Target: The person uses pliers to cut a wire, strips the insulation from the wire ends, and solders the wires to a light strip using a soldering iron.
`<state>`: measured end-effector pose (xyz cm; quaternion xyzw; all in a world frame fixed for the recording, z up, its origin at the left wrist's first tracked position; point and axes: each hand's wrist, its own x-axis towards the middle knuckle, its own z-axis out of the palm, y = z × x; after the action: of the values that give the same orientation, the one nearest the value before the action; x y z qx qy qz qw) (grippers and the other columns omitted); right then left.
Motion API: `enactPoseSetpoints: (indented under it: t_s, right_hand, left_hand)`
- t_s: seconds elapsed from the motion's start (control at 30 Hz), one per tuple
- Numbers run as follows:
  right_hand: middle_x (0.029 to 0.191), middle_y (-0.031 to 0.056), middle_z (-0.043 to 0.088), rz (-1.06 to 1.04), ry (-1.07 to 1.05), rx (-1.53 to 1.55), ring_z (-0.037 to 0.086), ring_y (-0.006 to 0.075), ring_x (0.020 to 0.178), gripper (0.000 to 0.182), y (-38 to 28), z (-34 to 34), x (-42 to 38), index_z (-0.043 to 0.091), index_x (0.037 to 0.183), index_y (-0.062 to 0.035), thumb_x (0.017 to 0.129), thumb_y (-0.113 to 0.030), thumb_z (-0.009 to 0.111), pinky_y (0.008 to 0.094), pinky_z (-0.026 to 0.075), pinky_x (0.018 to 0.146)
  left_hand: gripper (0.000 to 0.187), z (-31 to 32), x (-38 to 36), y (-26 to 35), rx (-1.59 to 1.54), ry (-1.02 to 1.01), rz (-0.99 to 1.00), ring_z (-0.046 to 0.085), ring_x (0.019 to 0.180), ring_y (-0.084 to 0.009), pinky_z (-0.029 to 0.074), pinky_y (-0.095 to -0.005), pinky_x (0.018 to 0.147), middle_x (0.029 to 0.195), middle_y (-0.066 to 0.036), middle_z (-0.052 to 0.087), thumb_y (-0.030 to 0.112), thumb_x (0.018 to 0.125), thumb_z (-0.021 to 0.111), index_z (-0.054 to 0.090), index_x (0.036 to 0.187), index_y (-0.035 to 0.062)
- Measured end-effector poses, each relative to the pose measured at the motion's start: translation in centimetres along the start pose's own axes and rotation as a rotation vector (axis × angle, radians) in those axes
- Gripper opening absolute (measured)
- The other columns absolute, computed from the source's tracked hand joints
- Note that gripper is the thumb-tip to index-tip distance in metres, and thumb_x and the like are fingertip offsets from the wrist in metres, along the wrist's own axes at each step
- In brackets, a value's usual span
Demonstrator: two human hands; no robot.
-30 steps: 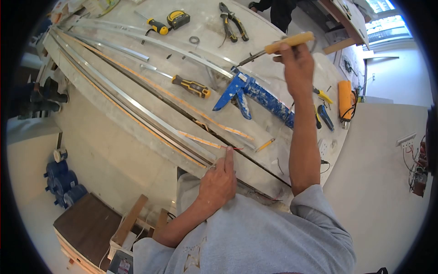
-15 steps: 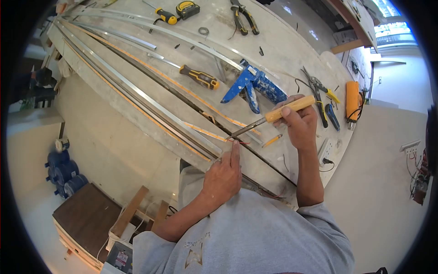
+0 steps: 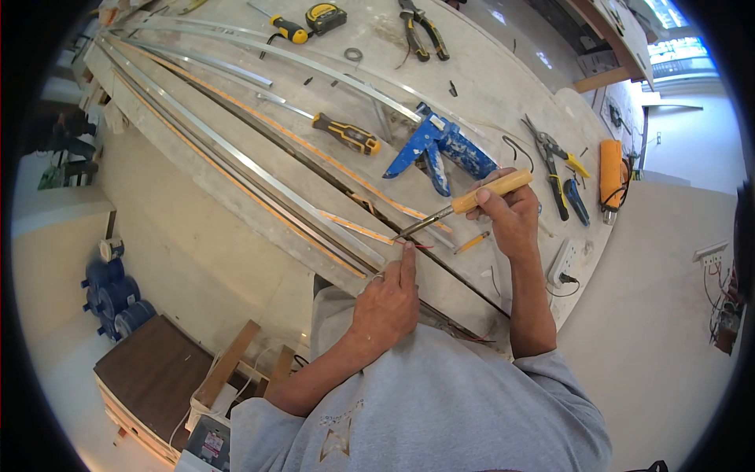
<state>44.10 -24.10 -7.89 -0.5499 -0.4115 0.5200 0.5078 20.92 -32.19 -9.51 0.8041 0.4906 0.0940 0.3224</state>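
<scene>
My right hand point(image 3: 507, 216) is wrapped around the wooden handle of a soldering iron point(image 3: 491, 191). Its metal shaft slants down to the left, and the tip meets the end of a yellow-orange LED strip point(image 3: 358, 226). A thin red wire point(image 3: 421, 246) lies at that same end. My left hand point(image 3: 387, 303) rests below it, index finger stretched onto the wire and the other fingers curled. A yellow pencil-like stick point(image 3: 472, 241) lies under my right hand. Just beyond that hand is a blue caulking gun point(image 3: 440, 149).
Long metal channels point(image 3: 236, 161) and another LED strip point(image 3: 291, 141) run across the bench point(image 3: 259, 185). Around them lie a screwdriver point(image 3: 346, 134), pliers point(image 3: 425, 31), snips point(image 3: 550, 153), a tape measure point(image 3: 324, 17), an orange heat-gun-like tool point(image 3: 611, 181) and a power strip point(image 3: 563, 263).
The soldering iron's handle and my right hand have shifted slightly left and down, while the tip stays at the strip's end. My left hand has hardly moved.
</scene>
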Motion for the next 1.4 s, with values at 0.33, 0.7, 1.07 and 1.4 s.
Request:
enactPoseSetpoints:
  t_s: [0.33, 0.7, 1.07, 1.4]
  right_hand:
    - [0.096, 0.0146, 0.068, 0.029, -0.014, 0.006, 0.069, 0.0193, 0.081, 0.023, 0.1, -0.1, 0.1, 0.053, 0.108, 0.0037, 0.093, -0.007, 0.068, 0.0289, 0.059, 0.068]
    - [0.095, 0.0150, 0.068, 0.032, -0.005, -0.018, 0.070, 0.0205, 0.081, 0.023, 0.2, 0.0, 0.1, 0.054, 0.107, 0.0034, 0.094, -0.008, 0.068, 0.0305, 0.060, 0.068]
    - [0.088, 0.0150, 0.070, 0.113, 0.067, -0.078, 0.070, 0.0192, 0.072, 0.023, 0.2, 0.2, 0.2, 0.058, 0.104, 0.0054, 0.094, -0.012, 0.069, 0.0290, 0.060, 0.062]
    - [0.086, 0.0176, 0.069, 0.115, 0.156, -0.115, 0.071, 0.0209, 0.069, 0.031, 0.2, 0.9, 0.1, 0.060, 0.100, 0.0087, 0.093, -0.019, 0.071, 0.0285, 0.060, 0.057]
  left_hand:
    - [0.077, -0.4, 0.0, 0.1, -0.047, -0.133, -0.089, 0.064, 0.080, -0.0373, 0.055, -0.0450, 0.072, 0.106, -0.021, 0.057, 0.016, 0.088, 0.063, 0.028, 0.152, -0.0063]
    - [0.075, -0.4, 0.0, 0.2, -0.032, -0.137, -0.088, 0.065, 0.080, -0.0368, 0.055, -0.0441, 0.073, 0.107, -0.021, 0.057, 0.017, 0.089, 0.063, 0.029, 0.151, -0.0069]
    - [0.076, -0.3, -0.1, 0.2, -0.023, -0.108, -0.079, 0.064, 0.079, -0.0356, 0.055, -0.0435, 0.072, 0.105, -0.020, 0.057, 0.017, 0.088, 0.063, 0.029, 0.152, -0.0068]
    - [0.077, -0.3, 0.0, 0.3, -0.005, -0.143, -0.092, 0.065, 0.082, -0.0348, 0.055, -0.0425, 0.073, 0.105, -0.021, 0.058, 0.017, 0.088, 0.064, 0.029, 0.151, -0.0074]
